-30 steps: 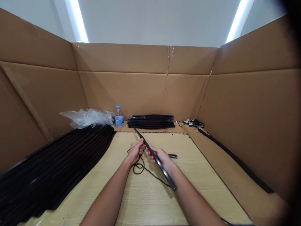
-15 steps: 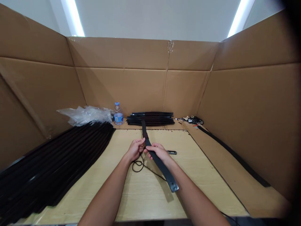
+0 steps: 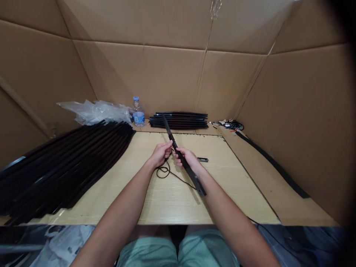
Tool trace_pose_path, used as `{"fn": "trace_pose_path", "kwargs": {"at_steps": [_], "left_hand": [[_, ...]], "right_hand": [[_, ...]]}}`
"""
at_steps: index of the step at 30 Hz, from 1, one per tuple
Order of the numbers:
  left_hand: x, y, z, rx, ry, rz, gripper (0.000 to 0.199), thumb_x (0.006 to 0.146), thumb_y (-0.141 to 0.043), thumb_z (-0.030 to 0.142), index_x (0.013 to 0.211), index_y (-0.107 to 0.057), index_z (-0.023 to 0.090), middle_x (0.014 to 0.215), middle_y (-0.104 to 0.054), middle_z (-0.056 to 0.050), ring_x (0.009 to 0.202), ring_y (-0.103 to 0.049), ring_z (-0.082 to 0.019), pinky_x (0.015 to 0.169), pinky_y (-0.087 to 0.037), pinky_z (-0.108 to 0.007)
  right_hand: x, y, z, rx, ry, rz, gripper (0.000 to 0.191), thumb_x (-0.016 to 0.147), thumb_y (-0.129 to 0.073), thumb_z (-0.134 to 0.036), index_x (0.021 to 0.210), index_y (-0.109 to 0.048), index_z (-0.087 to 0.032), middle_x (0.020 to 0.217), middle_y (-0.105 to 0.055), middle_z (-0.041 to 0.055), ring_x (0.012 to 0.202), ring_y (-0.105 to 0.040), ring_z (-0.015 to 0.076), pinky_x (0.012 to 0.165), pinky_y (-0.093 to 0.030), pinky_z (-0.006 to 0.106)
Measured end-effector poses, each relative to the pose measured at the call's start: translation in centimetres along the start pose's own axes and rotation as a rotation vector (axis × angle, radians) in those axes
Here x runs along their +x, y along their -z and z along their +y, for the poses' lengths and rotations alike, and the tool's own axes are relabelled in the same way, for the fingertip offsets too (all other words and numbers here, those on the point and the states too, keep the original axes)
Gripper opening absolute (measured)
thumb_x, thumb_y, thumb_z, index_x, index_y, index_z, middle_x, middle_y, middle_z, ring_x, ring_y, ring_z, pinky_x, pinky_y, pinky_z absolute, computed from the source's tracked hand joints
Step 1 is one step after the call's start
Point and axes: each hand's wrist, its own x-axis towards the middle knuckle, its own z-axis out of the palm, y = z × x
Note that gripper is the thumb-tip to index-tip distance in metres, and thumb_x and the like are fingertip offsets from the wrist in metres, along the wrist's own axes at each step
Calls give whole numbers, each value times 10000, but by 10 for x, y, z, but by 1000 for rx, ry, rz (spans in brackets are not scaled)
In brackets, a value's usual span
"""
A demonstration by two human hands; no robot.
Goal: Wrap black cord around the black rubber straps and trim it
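Note:
A long black strip [image 3: 187,167] is held above the table, slanting from upper left to lower right, its narrow edge turned towards me. My left hand [image 3: 161,153] pinches it near its middle from the left side. Just below, my right hand [image 3: 187,157] has its fingers closed round the same strip. A thin black cord [image 3: 178,177] hangs from near my left fingers, loops on the tabletop and runs right, under the strip. Beyond my right hand lies a small dark tool [image 3: 203,160], partly hidden by the hand.
Many black strips [image 3: 72,163] cover the table's left side. At the back are clear plastic bags [image 3: 97,112], a water bottle [image 3: 138,113] and a stack of black strips [image 3: 180,121]. Another strip [image 3: 272,163] and tangled cords [image 3: 233,124] lie right. Cardboard walls [image 3: 167,70] surround the table.
The camera view has tilted down, showing my lap. The held strip has turned from its flat face to its narrow edge. Both hands keep their hold.

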Motion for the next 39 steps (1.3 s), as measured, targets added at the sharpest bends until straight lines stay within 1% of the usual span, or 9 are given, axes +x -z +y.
{"fn": "trace_pose_path", "kwargs": {"at_steps": [7,11,15,18,20,24,28,35,39], "left_hand": [[-2,-1,2,-10,10,-28,484,606,-829,432,596,-446,138,495,-238,102,392,-163,0,369,-71,-160],[-2,2,0,20,1,-51,495,641,-806,438,583,-407,151,473,-267,93,384,-218,-10,368,-104,-160],[-3,3,0,47,1,-53,472,620,-817,422,599,-438,141,468,-299,90,376,-220,-8,366,-104,-166],[-4,2,2,27,3,-37,491,593,-829,414,590,-414,151,465,-270,103,369,-182,-1,366,-74,-172],[-4,1,2,1,1,-21,503,581,-835,401,591,-396,157,471,-251,112,370,-163,3,369,-63,-171],[-2,1,2,-29,2,20,529,570,-843,384,596,-360,170,484,-246,116,375,-155,6,369,-57,-168],[-2,2,1,-24,-3,12,506,615,-814,446,629,-397,159,498,-246,115,384,-162,0,368,-59,-162],[-4,7,1,-43,9,-78,541,648,-783,490,605,-345,174,495,-212,115,401,-142,-8,384,-79,-163],[-3,11,-1,-27,9,-122,511,677,-772,457,607,-356,169,500,-219,110,412,-133,-11,391,-87,-169]], "right_hand": [[0,-3,4,57,18,25,141,808,-566,-239,772,-517,-112,583,-551,-25,471,-508,29,485,-421,144],[-2,-5,7,72,51,23,143,751,-652,-180,809,-560,-87,660,-627,23,550,-584,49,566,-509,162],[-6,-6,6,46,101,42,202,684,-704,-133,820,-559,-99,656,-642,16,466,-541,42,452,-443,149],[-8,-6,3,29,158,83,208,742,-662,-240,872,-578,-101,684,-653,15,420,-498,27,381,-358,140],[-7,-6,2,37,170,105,225,801,-570,-296,919,-588,-106,711,-666,24,422,-499,34,381,-352,153],[-2,-5,3,45,148,135,229,806,-463,-243,915,-589,-86,759,-682,52,454,-522,44,423,-387,167],[1,-5,6,24,182,132,212,734,-581,-230,905,-577,-105,751,-663,24,477,-523,31,440,-372,148],[-5,-3,6,-66,163,2,411,565,-795,-357,825,-615,-95,598,-590,-24,453,-477,22,457,-344,151],[-3,-2,6,-122,273,42,563,427,-853,-391,797,-520,-129,632,-611,-42,519,-528,29,526,-377,137]]}}
